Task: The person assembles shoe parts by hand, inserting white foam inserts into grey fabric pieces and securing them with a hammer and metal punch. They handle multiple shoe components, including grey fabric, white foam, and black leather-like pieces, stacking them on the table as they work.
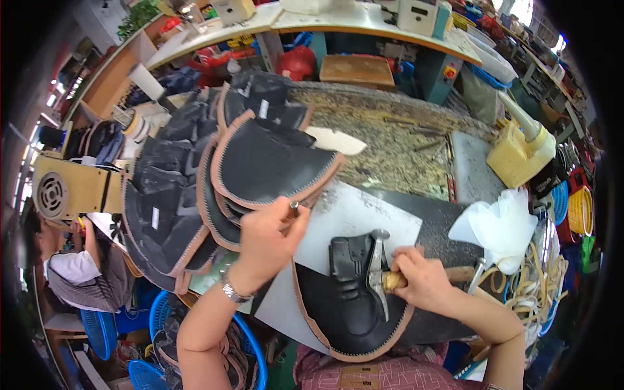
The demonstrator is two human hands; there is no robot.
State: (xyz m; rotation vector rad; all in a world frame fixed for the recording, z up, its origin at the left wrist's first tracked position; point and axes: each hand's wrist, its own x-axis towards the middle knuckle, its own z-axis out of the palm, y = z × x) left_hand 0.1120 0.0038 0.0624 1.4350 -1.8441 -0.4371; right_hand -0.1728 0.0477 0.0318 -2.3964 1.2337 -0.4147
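Note:
My left hand [268,235] is closed around a short metal punch-like tool [294,206], whose round end pokes up between thumb and fingers. It is raised beside the stack of black leather pieces [273,159] with tan stitched edges. In my right hand [424,279] is a hammer [378,260], gripped by its wooden handle close to the metal head. The hammer head is over a black leather piece [325,318] with a moulded holster-like shape and tan stitched rim. This piece is at the near edge of the bench, partly on a pale board [367,214].
More black pieces [162,188] are piled at the left. A yellow jug [520,153], white sheets [497,227] and tangled tan strips [526,286] are at the right. Blue baskets [257,351] stand below left, where another person [84,266] sits. A long table [364,23] runs behind.

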